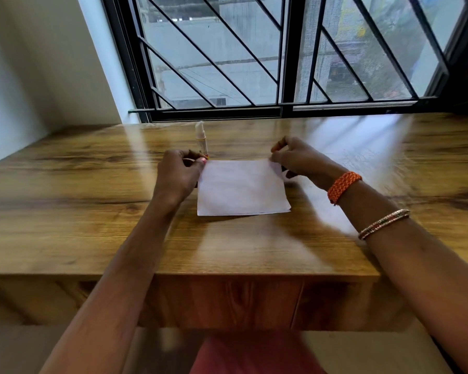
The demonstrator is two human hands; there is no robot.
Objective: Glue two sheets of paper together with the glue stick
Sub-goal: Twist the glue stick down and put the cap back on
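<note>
A small stack of white paper sheets (242,187) lies flat on the wooden table (92,211), with a second sheet's edge showing along its near side. My left hand (177,175) pinches the stack's far left corner. At the far right corner, my right hand (295,157) has its fingers curled on the paper's edge. A white glue stick (201,140) with a yellow label stands upright just behind the left corner, uncapped tip pointing up, touching neither hand.
A barred window (268,63) runs along the table's far edge. A white wall (38,63) closes the left side. The table's front edge (227,276) is close to my body. An orange band and bangles sit on my right wrist.
</note>
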